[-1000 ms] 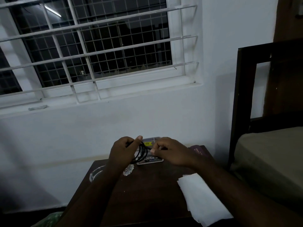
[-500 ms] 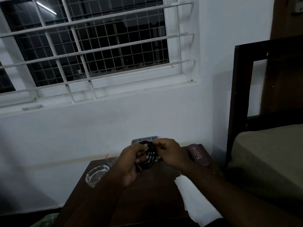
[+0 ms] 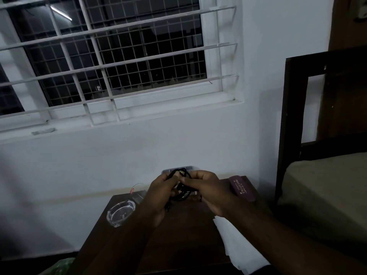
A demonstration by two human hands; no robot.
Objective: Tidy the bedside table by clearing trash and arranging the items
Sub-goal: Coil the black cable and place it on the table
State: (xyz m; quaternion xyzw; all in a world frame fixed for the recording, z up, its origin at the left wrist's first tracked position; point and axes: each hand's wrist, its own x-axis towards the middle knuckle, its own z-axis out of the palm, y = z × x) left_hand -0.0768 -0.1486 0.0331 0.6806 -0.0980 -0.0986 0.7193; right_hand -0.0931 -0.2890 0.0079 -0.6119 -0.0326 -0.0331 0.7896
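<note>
Coiled black cable (image 3: 181,196) bunched above the bedside table (image 3: 178,235), my left hand (image 3: 161,192) and right hand (image 3: 206,192) both closed around it, glass ashtray (image 3: 120,213) at eight o'clock, maroon case (image 3: 241,187) at three o'clock, white paper (image 3: 236,247) at five o'clock.

The hands (image 3: 190,191) hide most of the black cable (image 3: 179,196) and the clear box (image 3: 176,169) behind them. The white paper (image 3: 238,247) and worktop (image 3: 158,245) run off the bottom edge.
</note>
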